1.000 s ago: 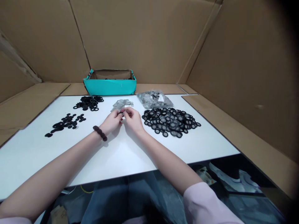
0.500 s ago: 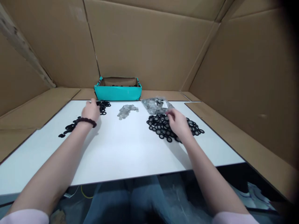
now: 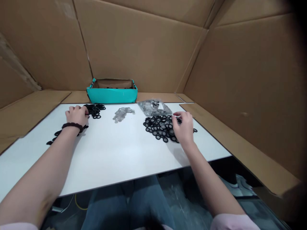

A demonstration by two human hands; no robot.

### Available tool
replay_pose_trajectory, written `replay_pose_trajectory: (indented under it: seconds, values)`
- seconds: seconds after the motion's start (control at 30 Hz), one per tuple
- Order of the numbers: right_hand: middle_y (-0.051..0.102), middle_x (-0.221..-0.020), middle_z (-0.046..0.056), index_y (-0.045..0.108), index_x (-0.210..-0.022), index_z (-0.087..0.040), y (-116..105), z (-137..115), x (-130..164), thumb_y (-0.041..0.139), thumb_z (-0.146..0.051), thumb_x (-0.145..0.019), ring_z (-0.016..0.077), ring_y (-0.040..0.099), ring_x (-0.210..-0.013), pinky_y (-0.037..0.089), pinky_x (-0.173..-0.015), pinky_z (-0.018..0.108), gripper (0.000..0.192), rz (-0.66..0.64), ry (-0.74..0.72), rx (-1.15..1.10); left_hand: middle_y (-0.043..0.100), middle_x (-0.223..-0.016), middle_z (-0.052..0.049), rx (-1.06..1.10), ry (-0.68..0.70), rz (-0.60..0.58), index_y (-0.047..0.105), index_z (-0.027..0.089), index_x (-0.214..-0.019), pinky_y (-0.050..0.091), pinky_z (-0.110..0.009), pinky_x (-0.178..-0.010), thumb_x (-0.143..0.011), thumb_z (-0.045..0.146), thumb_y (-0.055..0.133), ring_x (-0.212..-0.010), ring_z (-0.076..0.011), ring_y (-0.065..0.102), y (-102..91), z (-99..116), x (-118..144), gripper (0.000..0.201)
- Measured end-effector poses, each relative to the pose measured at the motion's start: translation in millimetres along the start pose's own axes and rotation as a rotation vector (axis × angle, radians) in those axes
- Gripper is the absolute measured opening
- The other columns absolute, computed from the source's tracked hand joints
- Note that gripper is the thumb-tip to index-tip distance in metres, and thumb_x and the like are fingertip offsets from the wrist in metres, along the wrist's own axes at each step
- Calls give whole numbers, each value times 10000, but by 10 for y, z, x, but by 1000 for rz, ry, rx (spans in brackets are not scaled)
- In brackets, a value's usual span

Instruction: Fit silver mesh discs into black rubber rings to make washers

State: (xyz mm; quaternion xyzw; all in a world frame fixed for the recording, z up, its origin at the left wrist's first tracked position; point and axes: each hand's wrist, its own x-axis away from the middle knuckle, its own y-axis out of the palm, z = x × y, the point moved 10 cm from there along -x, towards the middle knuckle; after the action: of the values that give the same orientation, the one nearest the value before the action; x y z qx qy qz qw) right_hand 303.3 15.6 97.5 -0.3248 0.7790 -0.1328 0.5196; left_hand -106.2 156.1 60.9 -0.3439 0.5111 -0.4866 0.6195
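You sit at a white worktop (image 3: 115, 150) with brown cardboard walls (image 3: 144, 44) all around. One teal box (image 3: 112, 91) stands at the back. There are four heaps and one clear bag (image 3: 154, 107): black rings (image 3: 96, 110), black discs (image 3: 56, 136), grey mesh discs (image 3: 122, 113), and black-rimmed mesh rings (image 3: 159, 126). Your left hand (image 3: 76, 115) rests by the black rings, grip loosely curled. Your right hand (image 3: 184, 127) lies on the rimmed rings; whether its grip pinches one, you cannot tell.

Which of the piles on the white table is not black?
The small grey pile in the middle, in front of the teal box. The ring pile by the left hand and the pile under the right hand are black.
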Motion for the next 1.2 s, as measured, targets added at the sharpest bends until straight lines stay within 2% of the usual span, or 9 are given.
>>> replay_pose_trajectory:
  seconds: [0.13,0.27,0.37,0.47,0.6,0.77,0.93,1.1,1.2]
  values:
    - [589,-866,87,538,-845,-177,190,-677,65,406,-223,-860,187,536,-836,431,-772,306,140,-108,-108,-283,521,-713,-35,203,-107,14,373,207,-878,398,-393,-758,-797,290,445,-810,-260,531,-37,113,-13,136]
    - [601,-880,55,514,-904,-179,937,-1262,215,445,-224,-845,144,552,-720,439,-713,265,101,-438,-117,-500,620,-738,-24,561,25,-92,345,214,-869,425,-267,-646,-751,226,457,-659,-167,577,93,697,105,163]
    - [610,-844,40,485,-930,-181,1458,-1450,273,486,-244,-821,148,573,-716,447,-702,267,126,-572,-37,-614,608,-632,12,608,94,-151,400,226,-825,412,-257,-598,-700,218,460,-584,-166,569,187,1042,267,138]
    - [612,-800,22,469,-906,-194,1736,-1391,299,448,-278,-842,135,595,-707,462,-684,250,108,-560,121,-774,548,-506,46,603,161,-176,465,238,-798,381,-255,-556,-687,235,434,-514,-167,525,225,1229,389,115]
    - [619,-827,12,466,-915,-203,1824,-1227,419,496,-289,-819,117,591,-680,466,-672,233,132,-548,222,-812,523,-471,62,673,175,-229,465,246,-761,367,-237,-523,-673,225,413,-471,-152,499,289,1273,438,104]
    - [618,-776,8,484,-786,-198,1776,-1213,473,444,-215,-822,119,572,-685,454,-692,232,57,-582,181,-777,552,-490,52,597,226,-173,505,248,-789,385,-238,-534,-693,228,416,-480,-153,529,260,1299,457,133]
    - [597,-758,0,487,-735,-192,1698,-1208,408,463,-205,-784,107,546,-656,443,-648,210,56,-558,251,-823,654,-617,3,678,126,-170,548,222,-792,457,-258,-597,-689,248,486,-601,-183,631,252,1256,457,123]
    - [572,-746,-12,483,-745,-193,1614,-1070,337,470,-224,-770,93,515,-630,429,-621,193,42,-440,361,-840,692,-698,-66,841,21,-246,553,187,-753,501,-305,-632,-669,377,605,-686,-221,658,301,1168,373,215]
    - [570,-755,-8,474,-773,-196,1689,-844,325,447,-236,-787,94,534,-642,438,-635,201,51,-369,473,-822,700,-744,-96,706,34,-231,551,165,-762,496,-330,-680,-765,342,498,-716,-216,653,162,1017,255,185]
